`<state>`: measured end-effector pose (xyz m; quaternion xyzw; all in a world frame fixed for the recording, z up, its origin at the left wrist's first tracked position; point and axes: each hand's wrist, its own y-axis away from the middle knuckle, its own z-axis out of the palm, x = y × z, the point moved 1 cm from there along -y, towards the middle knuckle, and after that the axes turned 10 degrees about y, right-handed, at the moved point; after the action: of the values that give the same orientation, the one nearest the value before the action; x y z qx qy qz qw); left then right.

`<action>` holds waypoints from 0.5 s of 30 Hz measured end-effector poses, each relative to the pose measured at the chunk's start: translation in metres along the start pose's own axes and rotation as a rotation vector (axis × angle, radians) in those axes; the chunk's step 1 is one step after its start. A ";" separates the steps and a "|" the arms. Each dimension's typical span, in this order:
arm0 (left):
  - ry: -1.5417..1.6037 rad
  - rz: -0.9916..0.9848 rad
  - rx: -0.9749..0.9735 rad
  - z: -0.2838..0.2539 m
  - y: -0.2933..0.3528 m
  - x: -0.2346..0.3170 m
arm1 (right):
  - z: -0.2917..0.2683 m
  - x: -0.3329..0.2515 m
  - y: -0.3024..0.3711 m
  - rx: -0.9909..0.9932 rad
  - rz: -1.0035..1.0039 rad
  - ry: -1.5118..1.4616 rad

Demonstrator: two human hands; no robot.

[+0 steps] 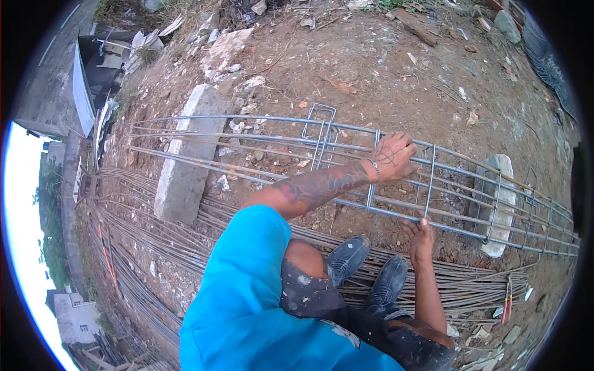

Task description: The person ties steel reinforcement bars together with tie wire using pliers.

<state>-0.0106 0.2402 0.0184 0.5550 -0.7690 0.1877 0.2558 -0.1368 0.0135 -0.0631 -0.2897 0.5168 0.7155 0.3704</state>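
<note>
A long rebar cage of steel bars (pixel 266 151) and rectangular wire stirrups runs across in front of me. My left hand (pixel 395 157), on a tattooed forearm with a bracelet, curls over the far upper bars beside an upright stirrup (pixel 372 185). My right hand (pixel 421 238) is at the near lower bar, its thumb against the bottom corner of another stirrup (pixel 430 185); the bar partly hides its fingers. Loose stirrups (pixel 320 139) hang together on the bars left of my left hand. Further stirrups (pixel 495 207) stand spaced toward the right end.
Two concrete blocks, one at left (pixel 189 154) and one at right (pixel 500 210), carry the cage. Long loose rebars (pixel 247 247) lie around my boots (pixel 348 260). Orange-handled pincers (pixel 507 300) rest at lower right. Rubble (pixel 229 49) covers the dirt at the back.
</note>
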 end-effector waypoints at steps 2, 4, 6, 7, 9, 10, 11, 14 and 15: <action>-0.073 0.149 0.101 -0.020 0.004 0.007 | 0.013 -0.003 -0.001 -0.051 -0.011 -0.010; -0.089 0.152 0.108 -0.029 0.005 0.006 | 0.021 0.000 -0.004 -0.048 0.020 -0.004; -0.108 0.141 -0.088 -0.016 0.002 0.011 | 0.018 -0.007 0.000 -0.027 -0.003 -0.026; -0.095 0.160 -0.096 -0.013 0.002 0.018 | 0.017 -0.010 0.001 -0.043 -0.013 -0.050; -0.262 0.163 -0.225 -0.011 0.006 0.029 | 0.022 -0.008 0.002 -0.016 0.004 -0.066; -0.303 0.127 -0.277 -0.015 0.010 0.026 | 0.024 -0.005 0.002 -0.015 0.028 -0.082; -0.306 0.121 -0.280 -0.015 0.012 0.029 | 0.023 0.000 0.000 -0.020 0.032 -0.086; -0.409 0.082 -0.371 -0.018 0.017 0.039 | 0.019 0.010 -0.004 -0.028 0.048 -0.093; -0.393 0.110 -0.350 -0.013 0.013 0.043 | 0.015 0.000 0.001 -0.038 0.044 -0.076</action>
<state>-0.0312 0.2195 0.0548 0.4856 -0.8536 -0.0458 0.1831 -0.1379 0.0279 -0.0584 -0.2579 0.4950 0.7434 0.3685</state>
